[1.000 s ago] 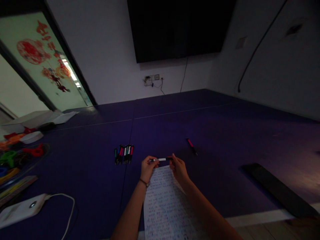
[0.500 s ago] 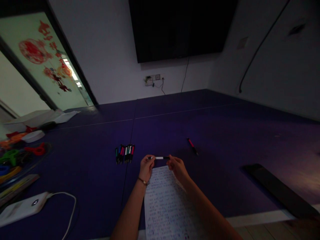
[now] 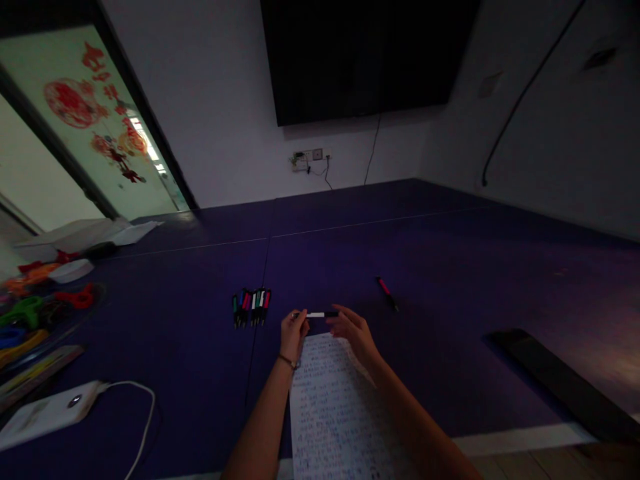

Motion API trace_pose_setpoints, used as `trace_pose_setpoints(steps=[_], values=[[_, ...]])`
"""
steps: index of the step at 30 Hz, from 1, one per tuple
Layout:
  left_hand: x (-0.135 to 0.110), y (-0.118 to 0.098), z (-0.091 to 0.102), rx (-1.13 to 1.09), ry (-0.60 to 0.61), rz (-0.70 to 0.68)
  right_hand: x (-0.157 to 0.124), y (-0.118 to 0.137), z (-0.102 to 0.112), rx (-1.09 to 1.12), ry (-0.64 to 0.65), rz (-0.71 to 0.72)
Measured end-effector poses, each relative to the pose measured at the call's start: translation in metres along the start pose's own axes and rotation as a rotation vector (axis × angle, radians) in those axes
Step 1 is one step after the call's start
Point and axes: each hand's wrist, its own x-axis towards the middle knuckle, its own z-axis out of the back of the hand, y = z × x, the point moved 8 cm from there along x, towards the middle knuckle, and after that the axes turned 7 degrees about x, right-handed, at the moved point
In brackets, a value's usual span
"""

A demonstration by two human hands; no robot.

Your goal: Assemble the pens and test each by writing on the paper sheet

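A white-and-black pen (image 3: 316, 315) lies level above the top edge of a handwritten sheet of paper (image 3: 330, 407). My left hand (image 3: 294, 333) pinches the pen's left end. Around the black right end, my right hand (image 3: 354, 332) has its fingers parted and stretched out; whether a fingertip touches the pen is hard to see. To the left of my hands, several pens (image 3: 251, 308) with coloured grips lie side by side in a row. One pink-and-black pen (image 3: 387, 293) rests by itself to the right, at a slant.
A white power bank (image 3: 55, 413) with a cable lies at near left, beside scissors (image 3: 75, 297) and a roll of tape (image 3: 71, 271). A long black object (image 3: 560, 380) is at right on the purple table (image 3: 320, 260). A dark screen (image 3: 370, 60) hangs ahead.
My right hand's fingers have opened from their pinch on the pen's black end. My left hand keeps hold of the pen. The view has shifted slightly.
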Motion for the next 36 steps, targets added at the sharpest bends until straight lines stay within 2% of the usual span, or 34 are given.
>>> trace_pose_setpoints(steps=[2, 5, 9, 12, 15, 17, 20, 24, 29, 32, 36], values=[[-0.001, 0.001, -0.004, 0.032, 0.049, 0.004, 0.000, -0.004, 0.006, 0.007, -0.069, -0.034], [-0.003, 0.001, -0.008, 0.103, 0.095, -0.004, 0.001, -0.002, 0.010, -0.064, -0.124, -0.005], [-0.001, -0.005, -0.003, 0.105, 0.047, -0.064, 0.004, 0.002, 0.007, -0.029, -0.079, 0.066], [0.001, -0.008, -0.001, 0.101, 0.026, -0.079, 0.006, -0.006, 0.010, 0.033, -0.105, -0.003], [0.000, -0.008, -0.003, 0.108, 0.044, -0.072, 0.006, -0.016, 0.014, -0.026, -0.118, -0.107], [-0.001, -0.008, -0.004, 0.111, 0.040, -0.072, 0.006, -0.013, 0.012, -0.058, -0.080, -0.069], [-0.001, -0.008, -0.002, 0.092, 0.007, -0.073, 0.006, -0.007, 0.011, 0.014, -0.069, 0.006], [-0.001, -0.006, -0.005, 0.098, 0.049, -0.064, 0.005, -0.019, 0.013, 0.003, -0.091, -0.133], [0.001, -0.005, 0.000, 0.084, 0.001, -0.073, 0.006, -0.008, 0.011, 0.006, -0.086, -0.046], [0.001, -0.004, 0.000, 0.081, 0.002, -0.054, 0.003, -0.008, 0.010, 0.020, -0.118, -0.084], [-0.001, -0.004, -0.005, 0.096, 0.040, -0.034, 0.001, -0.010, 0.007, -0.027, -0.094, -0.126]])
